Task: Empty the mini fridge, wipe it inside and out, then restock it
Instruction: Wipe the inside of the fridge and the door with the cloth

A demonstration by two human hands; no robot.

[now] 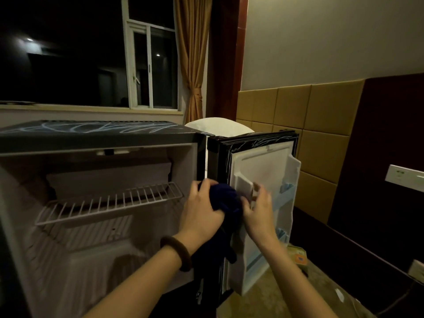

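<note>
The black mini fridge [91,136] stands open with nothing inside but a white wire shelf [110,203]. Its door [263,171] swings out to the right, showing the white inner liner and door racks. A dark blue cloth [226,198] is bunched against the hinge side of the door liner. My left hand [202,212], a brown bracelet on its wrist, grips the cloth from the left. My right hand [259,207] presses on the cloth's right side with fingers spread against a door compartment.
A window [151,67] and a gold curtain [192,65] are behind the fridge, with a white pillow [220,126] beside it. Padded wall panels [321,125] and a wall socket [403,177] lie to the right. Small boxes [298,255] sit on the floor behind the door.
</note>
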